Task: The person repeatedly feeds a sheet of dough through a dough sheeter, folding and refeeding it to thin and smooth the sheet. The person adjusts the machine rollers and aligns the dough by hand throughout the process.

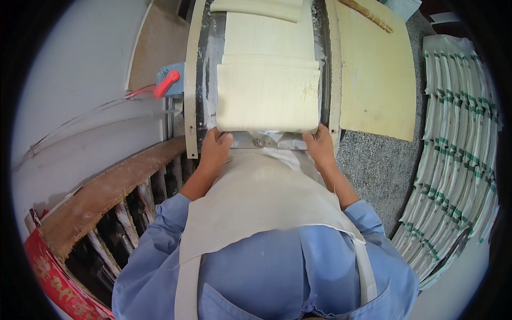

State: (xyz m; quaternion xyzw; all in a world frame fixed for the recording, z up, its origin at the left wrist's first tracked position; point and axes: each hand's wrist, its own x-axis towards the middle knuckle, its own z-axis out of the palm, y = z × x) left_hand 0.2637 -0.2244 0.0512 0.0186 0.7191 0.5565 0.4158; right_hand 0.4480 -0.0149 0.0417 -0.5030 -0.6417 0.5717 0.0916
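Observation:
A wide, pale cream sheet of dough point(268, 96) lies folded over itself in the channel of a machine in front of me. My left hand point(218, 142) grips the near left corner of the sheet, thumb towards the middle. At the near right corner, my right hand point(319, 140) holds the edge in the same way. Some fingertips of both hands are hidden under the sheet. Farther up the channel rests another folded layer point(258, 9). Below the near edge, a metal plate point(260, 141) shows between my hands.
Left of the machine is a blue switch box with a red lever point(166, 84). A yellowish board point(378, 80) with a wooden stick point(370, 17) lies to the right. Many stacked white packets with green bands point(450, 160) stand farther right. A brown ledge point(108, 192) runs along the left wall.

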